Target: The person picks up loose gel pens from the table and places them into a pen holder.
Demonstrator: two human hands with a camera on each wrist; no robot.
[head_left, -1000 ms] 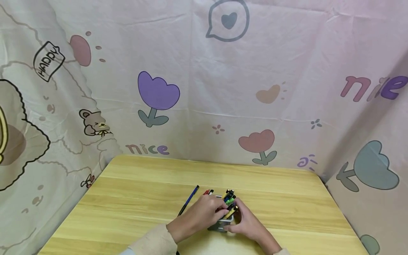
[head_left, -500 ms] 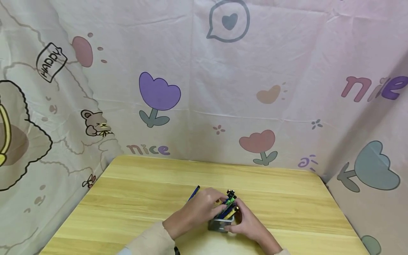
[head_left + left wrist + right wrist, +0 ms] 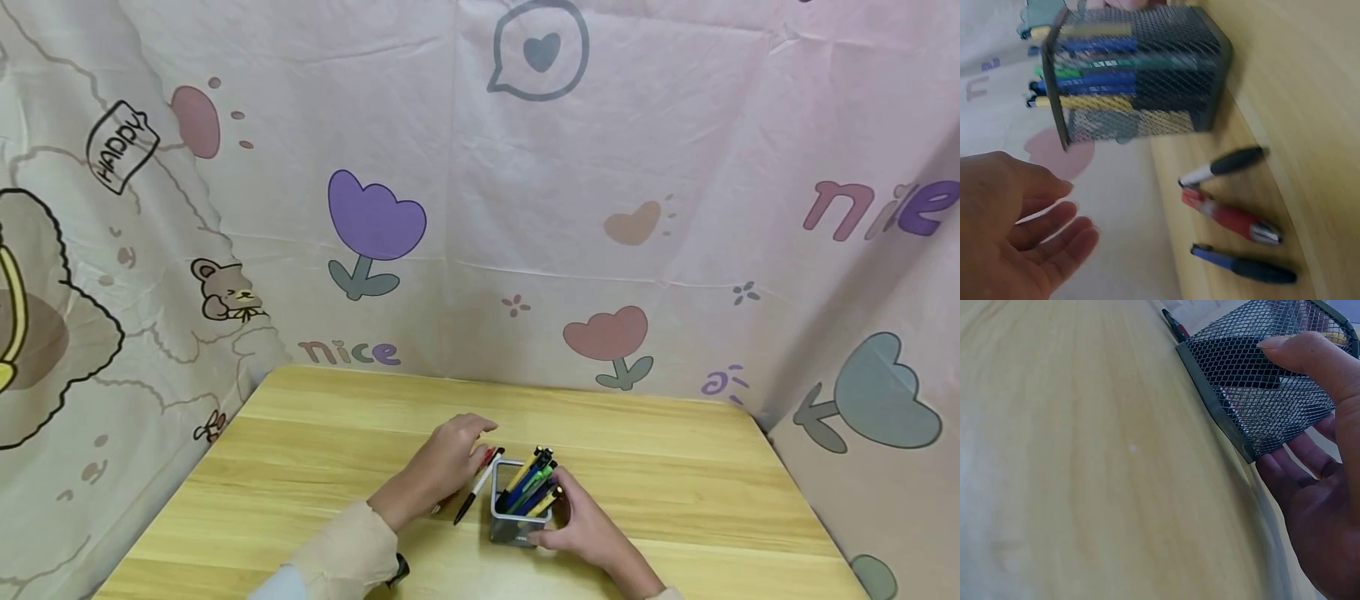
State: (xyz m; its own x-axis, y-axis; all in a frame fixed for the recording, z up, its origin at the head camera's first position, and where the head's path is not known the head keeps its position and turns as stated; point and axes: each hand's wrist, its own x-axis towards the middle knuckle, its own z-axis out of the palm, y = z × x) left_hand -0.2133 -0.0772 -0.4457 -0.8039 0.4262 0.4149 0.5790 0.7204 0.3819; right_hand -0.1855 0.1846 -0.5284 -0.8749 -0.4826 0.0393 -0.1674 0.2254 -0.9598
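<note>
My right hand point(image 3: 581, 527) grips a black mesh pen holder point(image 3: 510, 532) by its right side. In the right wrist view the thumb lies on one mesh wall and the fingers lie around the other. Yellow, blue and green pens point(image 3: 534, 483) lean inside the holder. To its left, my left hand point(image 3: 441, 460) is empty, with loosely bent fingers, over the loose pens. A white pen point(image 3: 478, 487) with a black grip, a red pen point(image 3: 1235, 220) and a blue pen point(image 3: 1244, 265) lie on the wood. From the head, the left hand hides the blue one.
The wooden table point(image 3: 330, 425) reaches back to a printed cloth point(image 3: 510, 208), which also hangs at both sides. A dark band point(image 3: 399, 571) shows at the left wrist, below the sleeve.
My left hand has drawn away from the pens in the holder, leftward and slightly back, covering the blue pen and baring the white one. The right hand has stayed on the holder.
</note>
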